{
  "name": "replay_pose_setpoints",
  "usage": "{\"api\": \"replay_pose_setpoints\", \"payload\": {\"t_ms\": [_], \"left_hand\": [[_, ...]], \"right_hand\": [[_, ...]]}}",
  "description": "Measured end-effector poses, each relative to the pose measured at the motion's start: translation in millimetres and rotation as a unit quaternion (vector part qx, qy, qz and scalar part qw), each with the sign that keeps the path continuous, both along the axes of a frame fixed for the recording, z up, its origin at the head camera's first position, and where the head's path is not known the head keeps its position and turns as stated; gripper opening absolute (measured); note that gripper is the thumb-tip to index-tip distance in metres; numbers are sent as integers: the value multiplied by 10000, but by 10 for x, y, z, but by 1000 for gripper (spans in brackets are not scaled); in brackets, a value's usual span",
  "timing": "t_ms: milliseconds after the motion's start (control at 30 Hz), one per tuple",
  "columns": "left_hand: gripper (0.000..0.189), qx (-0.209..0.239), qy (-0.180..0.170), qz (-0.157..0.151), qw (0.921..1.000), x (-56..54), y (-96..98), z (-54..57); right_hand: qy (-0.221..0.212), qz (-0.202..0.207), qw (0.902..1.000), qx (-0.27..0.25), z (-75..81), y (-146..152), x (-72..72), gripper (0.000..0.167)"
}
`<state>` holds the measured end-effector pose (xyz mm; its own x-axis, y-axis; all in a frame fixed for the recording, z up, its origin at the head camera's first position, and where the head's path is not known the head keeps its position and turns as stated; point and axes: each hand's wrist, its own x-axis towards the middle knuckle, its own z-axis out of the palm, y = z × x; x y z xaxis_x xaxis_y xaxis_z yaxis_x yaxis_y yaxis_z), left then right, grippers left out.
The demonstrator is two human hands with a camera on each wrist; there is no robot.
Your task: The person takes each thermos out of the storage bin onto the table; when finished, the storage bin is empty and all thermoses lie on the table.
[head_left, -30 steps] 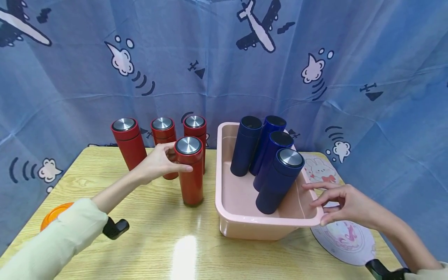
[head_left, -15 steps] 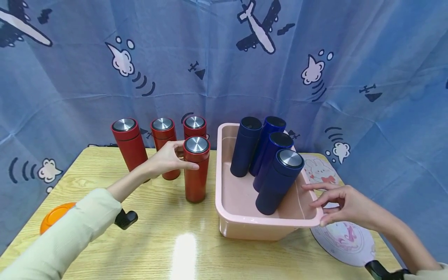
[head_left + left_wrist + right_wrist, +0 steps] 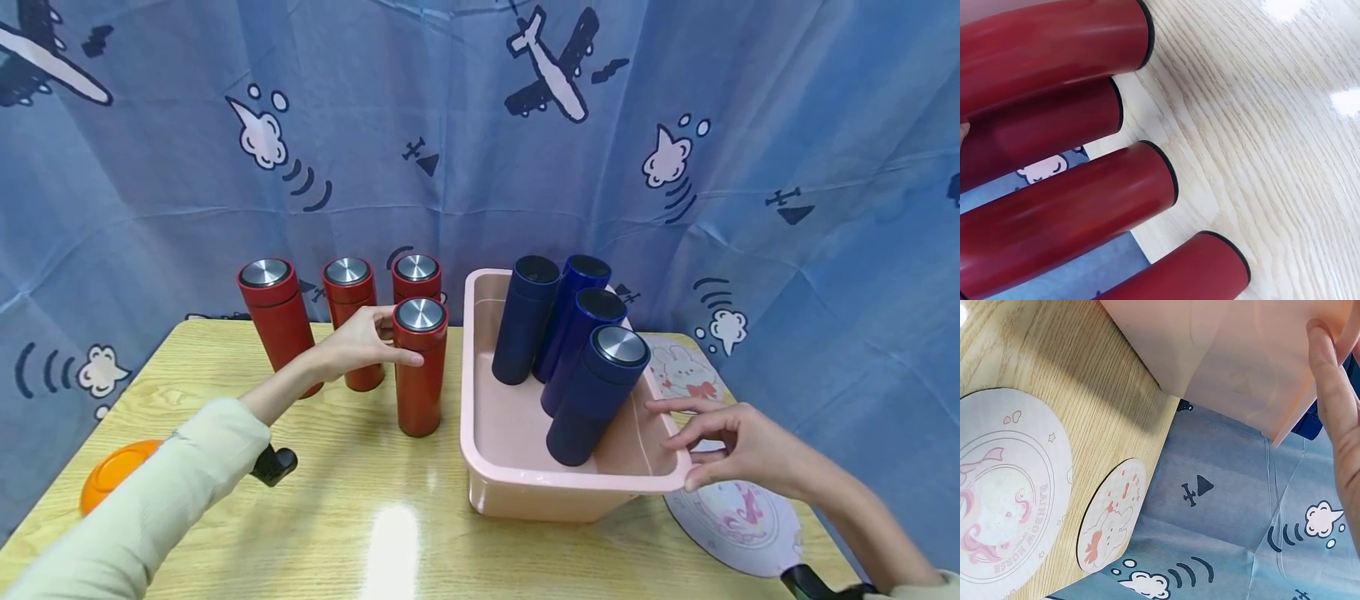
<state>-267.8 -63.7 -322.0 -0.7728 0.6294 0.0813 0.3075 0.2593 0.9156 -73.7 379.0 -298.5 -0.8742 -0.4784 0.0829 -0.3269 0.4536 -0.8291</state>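
My left hand (image 3: 363, 343) grips the upper part of a red thermos (image 3: 420, 379) that stands upright just left of the pink bin (image 3: 570, 477). Three more red thermoses stand behind and to the left: one at the far left (image 3: 277, 325), one in the middle (image 3: 348, 292), and one partly hidden behind the gripped thermos (image 3: 417, 279). In the left wrist view, red thermos bodies (image 3: 1072, 212) show their black-edged bases. With thumb and fingers, my right hand (image 3: 738, 442) pinches the bin's right rim. Several blue thermoses (image 3: 600, 396) stand inside the bin, toward its back and right.
An orange object (image 3: 116, 475) lies at the table's left, partly behind my sleeve. Two round printed mats, one with a pink horse (image 3: 738, 525) and one with a rabbit (image 3: 684, 368), lie right of the bin. A blue patterned curtain (image 3: 337, 125) hangs behind the table.
The red thermos in my left hand has moved a little right, toward the bin, then stayed nearly still. My right hand has kept its place on the rim.
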Motion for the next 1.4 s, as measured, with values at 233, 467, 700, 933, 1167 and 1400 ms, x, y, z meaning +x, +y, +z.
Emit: {"api": "replay_pose_setpoints", "payload": {"t_ms": [233, 467, 700, 933, 1167, 1400], "left_hand": [[57, -83, 49, -118, 9999, -41, 2, -14], [65, -206, -124, -283, 9993, -93, -34, 7], [77, 281, -403, -196, 9986, -84, -138, 18], [68, 711, -366, -97, 9968, -79, -177, 7], [69, 702, -374, -122, 9968, -94, -156, -17], [69, 847, -625, -83, 9944, -67, -171, -19]], "right_hand": [[69, 135, 9998, -136, -10, 9, 6, 34], [52, 208, 9995, -234, -19, 6, 10, 34], [87, 142, 9998, -103, -3, -9, 3, 33], [173, 77, 9998, 24, 9, -7, 0, 33], [181, 12, 9997, 147, 2, -16, 6, 32], [76, 29, 10000, 54, 3, -13, 17, 31]]}}
